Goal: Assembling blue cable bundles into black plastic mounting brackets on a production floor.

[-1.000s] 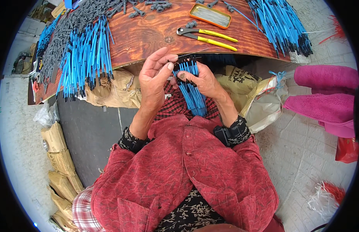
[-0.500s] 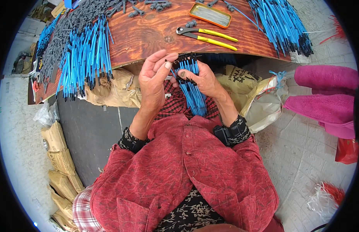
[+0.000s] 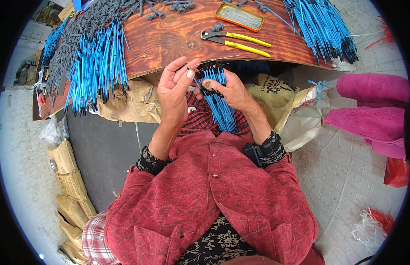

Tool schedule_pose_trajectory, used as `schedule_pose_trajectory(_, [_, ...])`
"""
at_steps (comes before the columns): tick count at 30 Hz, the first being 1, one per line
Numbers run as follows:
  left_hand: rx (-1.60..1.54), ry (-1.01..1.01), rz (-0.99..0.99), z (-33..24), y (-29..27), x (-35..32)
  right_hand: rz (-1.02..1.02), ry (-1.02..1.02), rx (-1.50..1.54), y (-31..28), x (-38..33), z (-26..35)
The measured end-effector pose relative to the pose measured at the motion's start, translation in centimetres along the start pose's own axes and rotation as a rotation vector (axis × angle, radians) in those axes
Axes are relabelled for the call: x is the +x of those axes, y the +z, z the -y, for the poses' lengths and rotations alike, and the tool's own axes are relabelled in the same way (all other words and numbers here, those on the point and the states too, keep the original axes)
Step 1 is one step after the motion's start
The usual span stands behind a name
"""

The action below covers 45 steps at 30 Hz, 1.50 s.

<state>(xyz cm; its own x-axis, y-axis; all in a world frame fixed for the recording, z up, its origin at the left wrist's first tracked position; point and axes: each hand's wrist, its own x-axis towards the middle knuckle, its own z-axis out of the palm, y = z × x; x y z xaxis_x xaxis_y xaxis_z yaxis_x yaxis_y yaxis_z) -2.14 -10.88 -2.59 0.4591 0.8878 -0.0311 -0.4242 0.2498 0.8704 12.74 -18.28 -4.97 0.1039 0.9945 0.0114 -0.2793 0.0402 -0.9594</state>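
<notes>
A bundle of thin blue tubes with black ends lies in front of my lap, its black tips pointing toward the table. My right hand is closed round its upper part, thumb pressed across the front. To the left, my left hand is raised with thumb and forefinger pinched on a thin wire. That wire runs across the black tips toward the table edge. Whether it passes through a tip is too small to tell.
Yellow-handled pincers and an orange-rimmed tin of thin metal pins lie on the wooden table. More blue tubes hang over its left edge, others at right. Grey fittings are heaped at far left.
My left hand has shifted very slightly, and the thin wire shows at a little different angle. My right hand keeps the bundle in nearly the same place.
</notes>
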Motion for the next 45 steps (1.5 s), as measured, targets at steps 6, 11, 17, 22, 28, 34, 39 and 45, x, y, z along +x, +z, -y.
schedule_pose_trajectory(6, [0.003,0.009,0.009,0.0,0.0,0.0,0.012,-0.026,-0.061,-0.1,0.0,0.0])
schedule_pose_trajectory(11, [0.024,0.022,0.015,0.2,-0.1,0.0,-0.01,-0.026,-0.114,-0.1,0.2,-1.0])
schedule_pose_trajectory(17, [0.043,-0.007,0.065,0.2,0.1,-0.1,-0.013,-0.018,-0.134,-0.3,0.1,-0.8])
schedule_pose_trajectory(22, [0.105,-0.008,0.093,0.5,0.5,-0.5,-0.035,-0.006,-0.091,-0.5,-0.2,-0.8])
schedule_pose_trajectory(28, [0.237,-0.097,0.209,1.3,-0.5,-0.6,-0.024,-0.038,-0.108,-1.3,-0.1,-1.8])
schedule_pose_trajectory(34, [0.37,-0.056,0.257,1.0,0.0,-0.4,-0.015,-0.039,-0.09,-1.5,-0.3,-1.8])
schedule_pose_trajectory(39, [0.391,-0.023,0.279,0.7,-0.6,-0.7,-0.027,-0.055,-0.094,-1.5,-0.4,-1.7])
schedule_pose_trajectory(45, [0.14,0.107,0.196,0.2,-0.5,-0.5,0.007,0.036,0.046,-0.8,-0.4,-0.7])
